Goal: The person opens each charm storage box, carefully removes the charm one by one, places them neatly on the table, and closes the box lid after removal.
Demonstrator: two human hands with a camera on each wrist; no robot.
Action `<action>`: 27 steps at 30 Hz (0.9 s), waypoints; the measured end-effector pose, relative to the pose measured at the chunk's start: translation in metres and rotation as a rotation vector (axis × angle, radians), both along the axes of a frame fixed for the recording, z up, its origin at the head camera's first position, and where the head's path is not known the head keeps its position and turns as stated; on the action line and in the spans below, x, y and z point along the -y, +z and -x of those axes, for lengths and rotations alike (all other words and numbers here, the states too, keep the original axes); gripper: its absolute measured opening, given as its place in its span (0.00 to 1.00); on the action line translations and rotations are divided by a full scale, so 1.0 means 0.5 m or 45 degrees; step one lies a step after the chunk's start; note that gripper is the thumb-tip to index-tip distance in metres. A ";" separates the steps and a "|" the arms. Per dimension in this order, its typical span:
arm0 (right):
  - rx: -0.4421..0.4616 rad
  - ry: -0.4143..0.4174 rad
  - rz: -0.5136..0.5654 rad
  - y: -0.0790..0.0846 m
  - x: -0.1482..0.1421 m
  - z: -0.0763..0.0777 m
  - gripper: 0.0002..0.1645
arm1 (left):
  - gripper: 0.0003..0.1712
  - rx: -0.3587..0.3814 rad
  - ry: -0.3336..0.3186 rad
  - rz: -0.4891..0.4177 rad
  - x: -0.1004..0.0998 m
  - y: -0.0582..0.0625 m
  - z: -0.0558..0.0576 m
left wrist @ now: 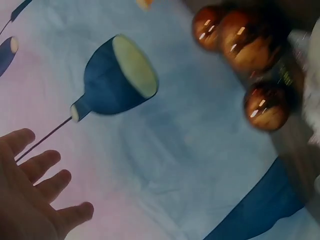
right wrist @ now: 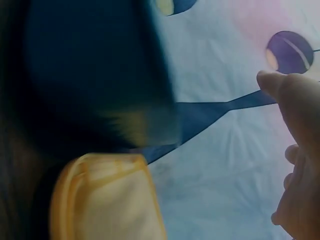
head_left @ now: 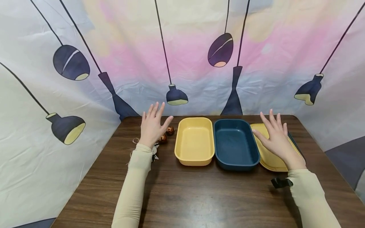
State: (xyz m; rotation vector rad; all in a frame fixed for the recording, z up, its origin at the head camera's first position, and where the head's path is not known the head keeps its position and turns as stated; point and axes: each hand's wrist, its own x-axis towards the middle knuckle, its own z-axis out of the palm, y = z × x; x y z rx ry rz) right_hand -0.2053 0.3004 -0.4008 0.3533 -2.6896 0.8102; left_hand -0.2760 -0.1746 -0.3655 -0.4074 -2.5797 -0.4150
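My left hand (head_left: 152, 128) is raised with spread fingers over the table's left side and holds nothing. Close by it lie shiny copper-coloured balls (head_left: 170, 130) and a white and dark item (head_left: 155, 151), partly covered by the hand and sleeve. Over a yellow lid (head_left: 269, 158) my right hand (head_left: 278, 139) hovers, its fingers spread and nothing in them. Between the hands stand a yellow container (head_left: 194, 163) and a dark blue container (head_left: 238, 166), side by side with bare insides. The left wrist view shows several of the copper balls (left wrist: 247, 40) near the fingers.
A dark edge (head_left: 296, 145) shows beside the yellow lid, mostly hidden. The brown wooden table (head_left: 185, 196) ends at a hanging cloth (head_left: 194, 47) printed with lamps. A black strap (head_left: 280, 182) sticks out at the right sleeve.
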 end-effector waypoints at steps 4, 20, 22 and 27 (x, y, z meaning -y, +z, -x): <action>0.045 -0.011 -0.027 -0.016 0.002 0.005 0.47 | 0.43 0.069 0.040 0.016 -0.006 -0.030 0.001; 0.139 0.013 -0.005 -0.032 0.000 0.006 0.46 | 0.44 0.142 0.078 0.043 -0.007 -0.080 0.001; 0.139 0.010 -0.003 -0.032 0.000 0.005 0.46 | 0.43 0.137 0.077 0.044 -0.006 -0.079 0.001; 0.142 0.009 0.003 -0.033 -0.005 0.004 0.46 | 0.44 0.168 0.068 0.056 -0.010 -0.079 0.000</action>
